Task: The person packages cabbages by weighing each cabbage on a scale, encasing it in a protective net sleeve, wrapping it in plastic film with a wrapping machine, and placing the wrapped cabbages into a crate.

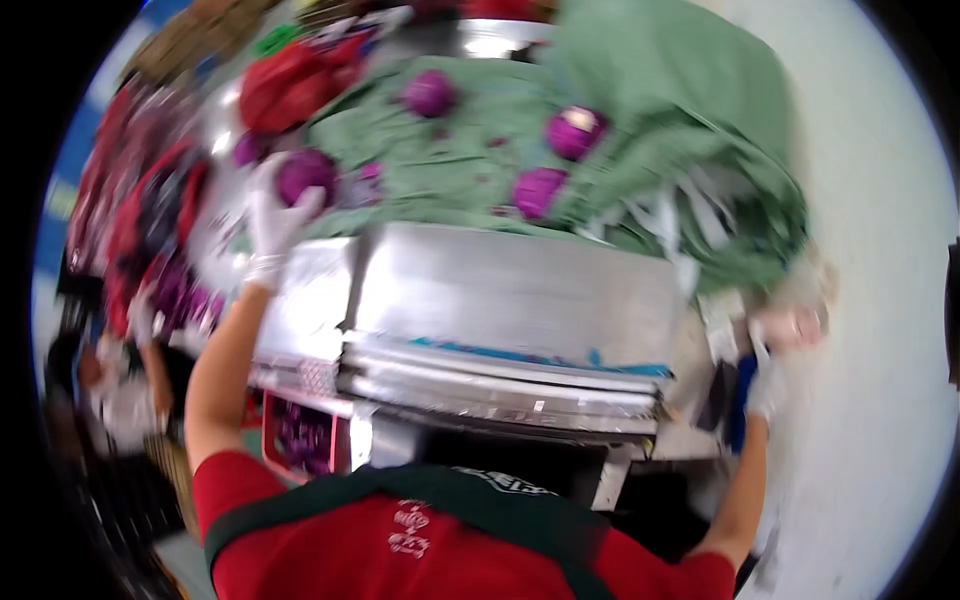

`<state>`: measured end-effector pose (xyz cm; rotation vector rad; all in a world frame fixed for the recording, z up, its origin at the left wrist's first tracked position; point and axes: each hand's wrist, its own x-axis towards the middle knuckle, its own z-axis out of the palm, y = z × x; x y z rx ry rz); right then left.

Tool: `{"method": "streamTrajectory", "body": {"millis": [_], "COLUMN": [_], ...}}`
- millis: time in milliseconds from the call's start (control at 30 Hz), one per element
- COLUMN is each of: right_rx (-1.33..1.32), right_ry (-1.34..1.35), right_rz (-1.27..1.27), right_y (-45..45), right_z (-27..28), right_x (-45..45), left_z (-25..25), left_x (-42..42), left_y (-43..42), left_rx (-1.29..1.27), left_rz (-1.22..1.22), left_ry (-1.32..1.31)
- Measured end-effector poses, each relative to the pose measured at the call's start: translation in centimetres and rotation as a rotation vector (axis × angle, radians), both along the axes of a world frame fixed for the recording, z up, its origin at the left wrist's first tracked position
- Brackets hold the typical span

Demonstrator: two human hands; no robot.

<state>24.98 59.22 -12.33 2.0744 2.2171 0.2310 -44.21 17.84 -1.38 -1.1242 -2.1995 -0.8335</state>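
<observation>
My left hand [277, 215], in a white glove, is at the table's left side with thumb and fingers curved around a red cabbage [306, 175]. Other cabbages lie on the green cloth: one cabbage [428, 93] toward the back, a second cabbage [576, 132] with a pale cut stem, and a third cabbage [540, 191] nearer me. Far to the right, by the wall, my right hand [765, 388] is also gloved. It is beside a dark and blue upright object [738, 398], just below a pinkish item [793, 327]. Blur hides what its fingers hold.
A bare metal plate [520, 285] lies along the table's front. Green cloth [690, 90] is heaped at the right against the white wall [860, 300]. Red bags [295, 85] lie at back left. A red crate [300, 435] stands below; another person [125, 385] works at left.
</observation>
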Motion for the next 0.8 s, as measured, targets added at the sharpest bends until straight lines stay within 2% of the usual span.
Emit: {"method": "streamTrajectory", "body": {"millis": [67, 100, 167, 200, 233, 300, 367, 400, 433, 500, 533, 567, 600, 633, 667, 700, 767, 800], "right_rx": [-0.023, 0.1, 0.374, 0.377, 0.277, 0.181, 0.31, 0.201, -0.198, -0.318, -0.457, -0.594, -0.736, -0.88, -0.986, -1.09, -1.303, -1.316], "right_ry": [0.218, 0.555, 0.54, 0.548, 0.675, 0.795, 0.572, 0.526, 0.971, 1.092, 1.093, 1.091, 1.069, 1.036, 0.995, 0.951, 0.922, 0.907], "right_rz": [-0.002, 0.027, 0.245, 0.276, 0.275, 0.29, 0.408, 0.372, 0.295, 0.451, 0.545, 0.64, 0.689, 0.731, 0.749, 0.767, 0.694, 0.71], "right_y": [-1.1, -1.7, -2.2, -2.9, -5.2, -8.7, -11.4, -12.8, -15.2, -17.9, -19.8, -21.7, -23.5, -25.3, -27.6, -29.6, -31.8, -32.2], "right_z": [2.3, 2.1, 3.4, 5.2, 7.4, 9.7, 11.1, 11.3, 12.5, 11.9, 12.6, 13.5, 14.0, 14.6, 15.5, 16.2, 16.2, 15.3], "right_x": [0.0, 1.5, 2.3, 1.1, -0.3, -2.4, -3.9, -4.7, -6.5, -8.4, -9.8, -11.4, -12.9, -14.4, -16.3, -18.1, -20.1, -20.5], "left_z": [-2.2, -2.0, -5.5, -6.5, -7.9, -9.8, -8.8, -7.8, -6.9, -6.0, -5.2, -4.3, -1.9, -2.4, 0.6, 1.5, 1.5, 1.1], "left_x": [1.5, 3.9, 4.5, 5.4, 5.8, 6.4, 7.6, 8.0, 8.6, 9.7, 10.8, 12.3, 15.2, 18.1, 22.8, 27.2, 33.0, 34.4], "left_y": [-4.2, -5.4, -8.3, -9.2, -10.1, -11.5, -12.2, -12.4, -12.6, -12.8, -12.5, -12.1, -11.2, -9.7, -8.6, -7.5, -5.8, -5.5], "left_rx": [-0.075, -0.149, -0.124, -0.136, -0.127, -0.085, -0.167, -0.278, -0.319, -0.22, -0.14, 0.125, 0.254, 0.348, 0.318, 0.481, 0.536, 0.572], "left_rz": [0.046, 0.158, 0.184, 0.233, 0.259, 0.317, 0.37, 0.42, 0.429, 0.461, 0.47, 0.273, 0.045, -0.116, -0.276, -0.534, -0.807, -0.809], "left_ry": [0.109, 0.11, 0.174, 0.156, 0.121, 0.179, 0.101, 0.05, 0.007, 0.023, 0.084, 0.06, -0.177, -0.386, -0.727, -1.221, -1.556, -1.657]}}
